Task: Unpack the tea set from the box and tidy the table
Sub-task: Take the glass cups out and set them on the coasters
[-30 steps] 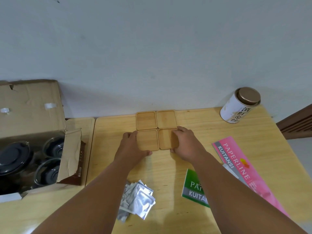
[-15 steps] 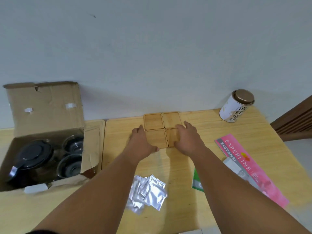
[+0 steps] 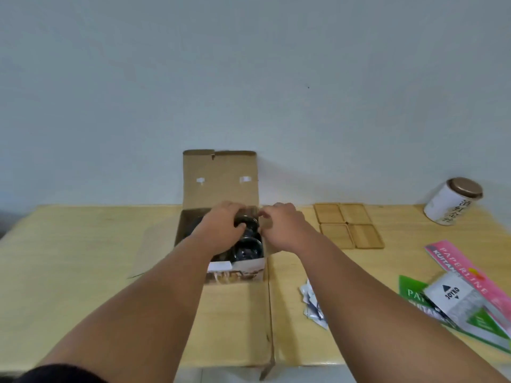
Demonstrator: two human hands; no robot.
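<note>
Fingers of the left hand (image 3: 221, 228) are curled down inside the open brown cardboard box (image 3: 219, 172) at frame centre, over a dark glossy round cup (image 3: 247, 248); whether a piece is actually gripped cannot be told. Fingers of the right hand (image 3: 282, 226) are pinched on the box's right wall, judged to steady the carton while a piece is lifted. Lid flap is folded upright against the wall, leaving the opening free. Dark glazed ware is seen packed tight in the box; other pieces are hidden by the left hand.

Four square pale wooden coasters (image 3: 348, 225), shallow-rimmed, are laid in a two-by-two block to the right of centre, edges touching, judged ready for the cups. White cylindrical tin with bronze lid (image 3: 453, 201) is noted at far right, silver foil sachets (image 3: 313, 305) and pink and green paper booklets (image 3: 467, 275) at lower right on the light wooden table (image 3: 83, 244).
</note>
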